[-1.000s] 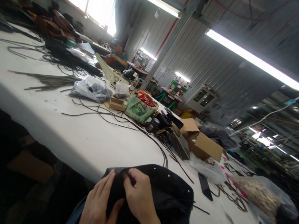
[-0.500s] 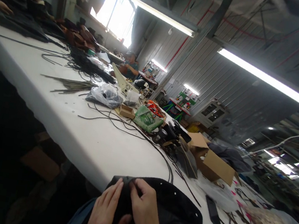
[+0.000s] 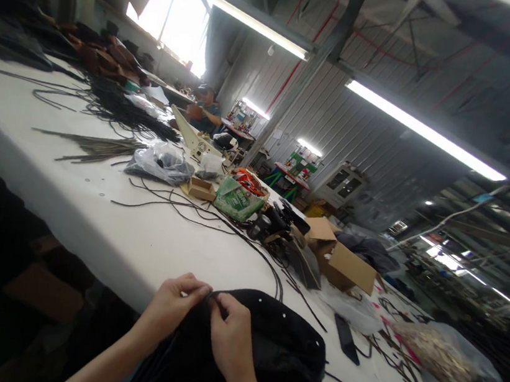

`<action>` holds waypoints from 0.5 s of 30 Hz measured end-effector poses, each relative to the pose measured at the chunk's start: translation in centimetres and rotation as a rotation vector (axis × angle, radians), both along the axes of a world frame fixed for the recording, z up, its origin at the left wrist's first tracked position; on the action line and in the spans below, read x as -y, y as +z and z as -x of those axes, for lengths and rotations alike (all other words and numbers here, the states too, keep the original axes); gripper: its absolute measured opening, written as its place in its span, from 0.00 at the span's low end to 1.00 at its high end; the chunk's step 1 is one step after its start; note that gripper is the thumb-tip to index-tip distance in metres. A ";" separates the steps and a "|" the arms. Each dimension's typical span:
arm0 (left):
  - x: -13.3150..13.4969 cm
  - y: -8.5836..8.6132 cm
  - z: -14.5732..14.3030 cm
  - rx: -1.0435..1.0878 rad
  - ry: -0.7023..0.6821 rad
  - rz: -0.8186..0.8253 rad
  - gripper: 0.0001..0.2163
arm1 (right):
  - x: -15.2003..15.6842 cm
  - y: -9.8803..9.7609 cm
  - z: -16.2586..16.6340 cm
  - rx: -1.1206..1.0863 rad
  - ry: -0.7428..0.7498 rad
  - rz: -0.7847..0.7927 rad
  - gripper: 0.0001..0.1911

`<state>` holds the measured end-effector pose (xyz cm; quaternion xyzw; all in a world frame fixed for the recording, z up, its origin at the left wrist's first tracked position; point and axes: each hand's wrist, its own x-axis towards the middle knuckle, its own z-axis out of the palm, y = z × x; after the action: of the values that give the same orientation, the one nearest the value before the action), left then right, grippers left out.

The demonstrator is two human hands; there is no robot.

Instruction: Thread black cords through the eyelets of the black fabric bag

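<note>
Drawn up from lying flat on the black piece (image 3: pixel 282 360), the person's left hand (image 3: pixel 177 301) now pinches its top edge, fingertips just beside those of the right hand (image 3: pixel 231 332), which also grips that edge. The black piece spreads below and to the right of both hands, at the near side of the white table (image 3: pixel 172 249). Beyond the hands lie dark cords (image 3: pixel 278 280), then a green bag (image 3: pixel 237 202); farther to their right, an open cardboard box (image 3: pixel 352 268).

No longer lying flat, the left hand (image 3: pixel 170 308) is pinching the black material (image 3: pixel 281 351). Its fingertips (image 3: pixel 203 290) are sitting closer to the right hand (image 3: pixel 231 335).
</note>
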<state>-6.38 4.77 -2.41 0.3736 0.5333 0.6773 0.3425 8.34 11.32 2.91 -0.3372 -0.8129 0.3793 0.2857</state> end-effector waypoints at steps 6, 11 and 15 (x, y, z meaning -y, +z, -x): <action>-0.5 2.0 2.4 0.042 0.246 0.065 0.25 | 0.0 2.0 -1.1 0.056 0.026 0.000 0.11; 1.2 10.8 9.2 0.019 0.377 -0.144 0.23 | -2.0 3.9 -4.5 0.143 -0.013 -0.094 0.17; 3.4 18.0 14.1 -0.056 0.558 -0.237 0.15 | -4.0 3.1 -6.7 0.192 -0.084 -0.123 0.17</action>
<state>-20.47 1.33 15.60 0.2685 0.5416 0.7923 0.0825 15.01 15.32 6.04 -0.3876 -0.8434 0.2825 0.2422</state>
